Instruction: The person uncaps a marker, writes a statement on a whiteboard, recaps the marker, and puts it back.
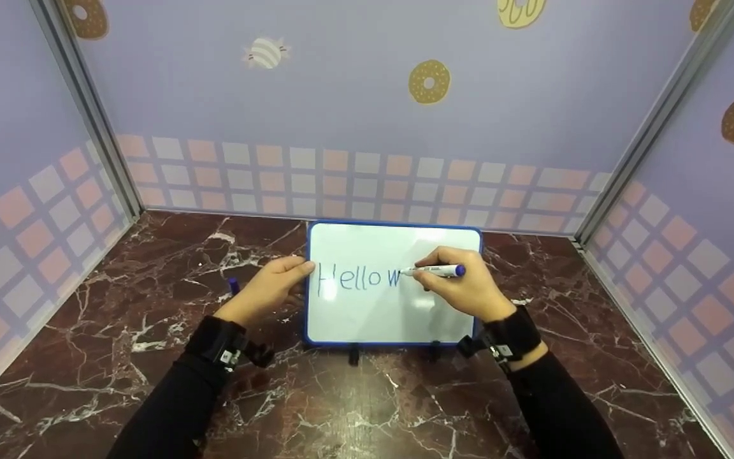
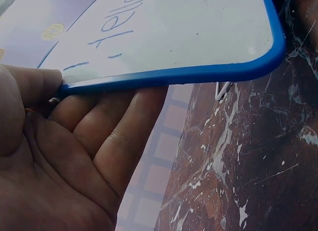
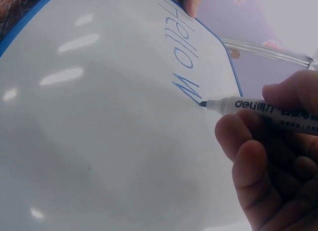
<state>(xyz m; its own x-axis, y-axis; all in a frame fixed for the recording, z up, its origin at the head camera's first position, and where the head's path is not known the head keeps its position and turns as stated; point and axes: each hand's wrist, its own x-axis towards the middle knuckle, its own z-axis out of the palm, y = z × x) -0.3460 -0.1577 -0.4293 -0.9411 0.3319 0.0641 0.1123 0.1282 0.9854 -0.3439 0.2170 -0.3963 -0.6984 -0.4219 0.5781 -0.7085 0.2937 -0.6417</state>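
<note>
A blue-framed whiteboard stands tilted on the table, with "Hello w" written on it in blue. My left hand grips its left edge, thumb on the front; in the left wrist view the fingers lie behind the frame. Between thumb and fingers my right hand pinches a white whiteboard marker with a blue end. In the right wrist view the dark tip of the marker touches the board at the end of the "w".
A blue marker cap is on the marbled table, left of the board and beside my left wrist. Black feet show under the board's lower edge. Patterned walls enclose the back and both sides.
</note>
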